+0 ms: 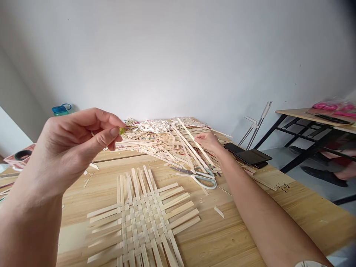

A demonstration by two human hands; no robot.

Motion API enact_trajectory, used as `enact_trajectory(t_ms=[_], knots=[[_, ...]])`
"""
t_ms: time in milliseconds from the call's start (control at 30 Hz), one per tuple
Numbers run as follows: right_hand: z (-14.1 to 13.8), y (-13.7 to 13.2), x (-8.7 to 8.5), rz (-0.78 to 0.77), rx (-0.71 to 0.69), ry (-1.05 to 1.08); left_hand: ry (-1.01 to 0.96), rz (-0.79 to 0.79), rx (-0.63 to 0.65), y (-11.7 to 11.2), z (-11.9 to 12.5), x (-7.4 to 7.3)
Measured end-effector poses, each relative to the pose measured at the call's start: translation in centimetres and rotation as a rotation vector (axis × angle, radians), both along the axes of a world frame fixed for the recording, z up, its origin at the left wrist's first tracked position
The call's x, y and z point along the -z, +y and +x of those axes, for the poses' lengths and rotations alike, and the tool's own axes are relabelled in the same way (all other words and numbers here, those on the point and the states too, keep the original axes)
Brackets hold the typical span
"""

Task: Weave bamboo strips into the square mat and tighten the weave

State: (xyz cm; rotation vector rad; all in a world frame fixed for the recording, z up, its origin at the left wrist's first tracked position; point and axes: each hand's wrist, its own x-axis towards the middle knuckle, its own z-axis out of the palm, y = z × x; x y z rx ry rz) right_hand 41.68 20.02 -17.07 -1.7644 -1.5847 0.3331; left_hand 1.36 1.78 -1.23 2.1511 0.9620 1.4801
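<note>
My left hand (86, 144) is raised above the table, thumb and forefinger pinched on a small yellow-green piece (121, 130); what it is I cannot make out. My right hand (207, 141) reaches over the heap of strips, its fingers closed on a long pale wooden strip (187, 130) that slants down toward the scissors. In front of me lies a flat woven mat (144, 215) of pale strips, their loose ends sticking out on all sides. The scissors (204, 180) with light handles rest partly open between the mat and the heap.
A tangled heap of strips (155, 139) covers the back of the table (222, 241). At the right edge lie a dark phone and tablet (251, 157). A blue-lidded bottle (61, 109) and a roll of tape (23, 154) stand left. Another person's feet (324, 176) show under a second table.
</note>
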Motion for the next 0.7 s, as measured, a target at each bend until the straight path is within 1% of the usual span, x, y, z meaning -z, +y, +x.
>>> enact_trajectory(t_ms=[200, 400, 467, 567, 700], knots=[[-0.5, 0.1, -0.4, -0.003, -0.008, -0.031, 0.021, 0.004, 0.013, 0.1, 0.2, 0.0], [-0.3, -0.4, -0.3, -0.014, 0.106, -0.162, 0.023, 0.002, 0.017, 0.2, 0.1, 0.1], [-0.5, -0.6, -0.5, -0.013, 0.117, -0.203, 0.021, 0.001, 0.011, 0.3, 0.1, 0.2], [-1.3, -0.8, -0.5, -0.054, 0.05, -0.236, 0.027, 0.0, 0.004, 0.4, 0.2, 0.2], [-2.1, -1.1, -0.1, -0.122, -0.024, -0.233, 0.036, 0.002, 0.007, 0.4, 0.3, 0.2]])
